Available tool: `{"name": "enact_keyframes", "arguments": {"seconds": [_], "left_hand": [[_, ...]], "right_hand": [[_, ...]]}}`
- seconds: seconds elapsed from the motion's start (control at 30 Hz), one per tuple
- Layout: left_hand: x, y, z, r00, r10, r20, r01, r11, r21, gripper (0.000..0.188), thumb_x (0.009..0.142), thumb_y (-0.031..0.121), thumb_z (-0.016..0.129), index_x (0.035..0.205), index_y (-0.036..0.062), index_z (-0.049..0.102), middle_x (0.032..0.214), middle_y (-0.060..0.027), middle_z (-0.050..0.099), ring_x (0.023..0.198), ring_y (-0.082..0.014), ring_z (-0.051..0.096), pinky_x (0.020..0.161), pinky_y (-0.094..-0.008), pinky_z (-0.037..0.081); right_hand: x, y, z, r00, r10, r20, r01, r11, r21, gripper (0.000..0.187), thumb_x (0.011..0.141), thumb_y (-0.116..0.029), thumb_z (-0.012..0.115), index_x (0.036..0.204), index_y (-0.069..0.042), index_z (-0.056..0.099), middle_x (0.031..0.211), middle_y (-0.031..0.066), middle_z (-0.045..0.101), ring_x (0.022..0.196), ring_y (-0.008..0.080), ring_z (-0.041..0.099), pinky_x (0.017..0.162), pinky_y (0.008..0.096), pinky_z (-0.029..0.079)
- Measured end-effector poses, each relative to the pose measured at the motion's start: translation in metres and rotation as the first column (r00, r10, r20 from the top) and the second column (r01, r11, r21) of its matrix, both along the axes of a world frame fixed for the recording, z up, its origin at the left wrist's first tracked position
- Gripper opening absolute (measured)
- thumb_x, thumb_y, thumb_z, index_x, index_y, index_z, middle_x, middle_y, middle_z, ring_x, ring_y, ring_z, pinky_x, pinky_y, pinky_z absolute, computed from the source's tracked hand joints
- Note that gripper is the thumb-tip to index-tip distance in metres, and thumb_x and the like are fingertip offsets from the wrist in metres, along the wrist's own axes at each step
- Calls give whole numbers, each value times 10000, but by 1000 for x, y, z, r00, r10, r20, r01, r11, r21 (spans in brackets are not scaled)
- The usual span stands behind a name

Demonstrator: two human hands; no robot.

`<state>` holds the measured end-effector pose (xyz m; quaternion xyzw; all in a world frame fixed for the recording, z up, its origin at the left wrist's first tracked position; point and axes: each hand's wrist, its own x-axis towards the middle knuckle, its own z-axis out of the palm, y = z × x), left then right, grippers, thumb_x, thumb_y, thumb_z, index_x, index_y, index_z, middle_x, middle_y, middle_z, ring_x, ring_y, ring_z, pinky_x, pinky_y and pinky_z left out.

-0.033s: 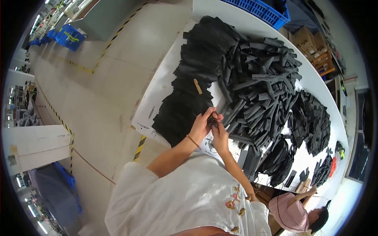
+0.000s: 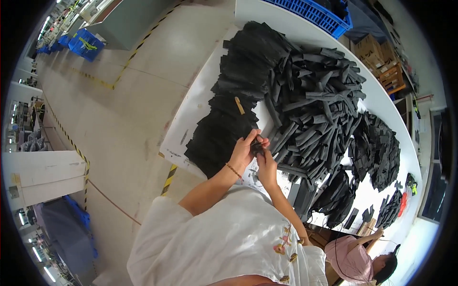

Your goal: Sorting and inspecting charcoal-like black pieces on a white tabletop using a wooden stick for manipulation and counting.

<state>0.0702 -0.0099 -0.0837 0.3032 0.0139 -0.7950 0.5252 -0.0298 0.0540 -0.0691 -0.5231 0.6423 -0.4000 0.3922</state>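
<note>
My left hand point(image 2: 244, 148) and my right hand point(image 2: 267, 168) meet over the near edge of the white table point(image 2: 183, 128), their fingers closed round a small black piece point(image 2: 257, 148). Fingers cover most of it, so its exact kind stays unclear. Just beyond the left hand lies a layered spread of flat black fabric pieces point(image 2: 217, 133). On that spread rests a narrow tan wooden stick point(image 2: 239, 105). To the right of my hands rises a large heap of dark grey folded strips point(image 2: 315, 100).
More black pieces point(image 2: 379, 148) lie farther right, near a dark bundle point(image 2: 334, 195). A blue crate point(image 2: 315, 16) stands at the far edge. At lower right, a person in a pink top point(image 2: 350, 257) works at the table. Yellow-black tape point(image 2: 169, 180) marks the floor.
My fingers have shifted slightly around the small black piece. Both hands stay in nearly the same place, and the piles look unchanged.
</note>
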Motion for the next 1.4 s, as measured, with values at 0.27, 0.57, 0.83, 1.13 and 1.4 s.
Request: {"name": "enact_keyframes", "arguments": {"seconds": [0.27,0.57,0.83,1.13,1.4], "left_hand": [[33,-42,-3,944,150,294,-149,988,-25,270,839,292,702,880,34,632,544,24,483,396,-59,366,383,-220,259],[-1,-37,3,982,10,189,-8,1000,-9,323,862,341,671,905,28,605,525,13,458,386,-88,402,375,-219,317],[-3,-9,-6,956,-139,259,134,990,39,338,871,375,641,900,46,570,538,-11,468,393,-127,430,389,-252,367],[48,-83,-34,990,131,52,-129,991,-37,265,952,329,530,857,88,584,502,83,284,384,-28,245,362,-197,209],[-34,-32,-5,992,-54,116,17,953,303,271,912,309,587,738,108,534,542,47,405,395,-75,342,396,-221,291]], "right_hand": [[-28,71,19,953,266,-146,-229,947,226,111,910,-94,545,879,11,526,655,241,550,602,419,574,506,430,436],[-56,110,61,906,262,-332,-206,959,193,115,903,-93,568,864,6,528,605,205,539,534,362,583,464,411,432],[-39,89,47,976,181,-117,-142,948,284,140,932,-89,503,873,17,574,610,182,561,525,270,590,510,369,445],[-102,121,108,900,436,19,-423,859,288,86,882,-109,569,893,-26,591,590,110,544,504,248,545,509,303,438],[-30,1,44,1000,-9,-27,5,990,-139,214,812,-119,708,965,-5,610,537,16,429,508,76,366,455,247,318]]}}
